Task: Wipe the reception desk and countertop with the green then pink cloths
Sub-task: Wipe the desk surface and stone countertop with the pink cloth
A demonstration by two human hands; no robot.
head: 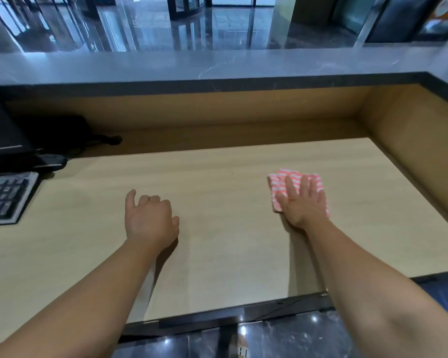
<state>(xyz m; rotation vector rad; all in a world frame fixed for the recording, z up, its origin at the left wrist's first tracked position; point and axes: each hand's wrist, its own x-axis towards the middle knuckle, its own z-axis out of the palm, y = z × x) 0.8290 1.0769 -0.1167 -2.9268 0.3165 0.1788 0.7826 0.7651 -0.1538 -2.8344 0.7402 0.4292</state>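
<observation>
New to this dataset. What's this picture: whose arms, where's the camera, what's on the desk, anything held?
There is no machine here. These are a person's two bare arms, seen from one wide-angle camera worn on their head, looking forward and down, which is why the edges bend. The right hand lies flat with straight fingers, pressing a folded pink-and-white striped cloth onto the light wooden desk. The cloth is pressed, not clutched. The left hand rests on the desk with its fingers loosely curled and holds nothing. At the left edge sit a keyboard and what looks like a dark monitor. Behind the desk runs the raised grey stone countertop. No green cloth is in view.
</observation>
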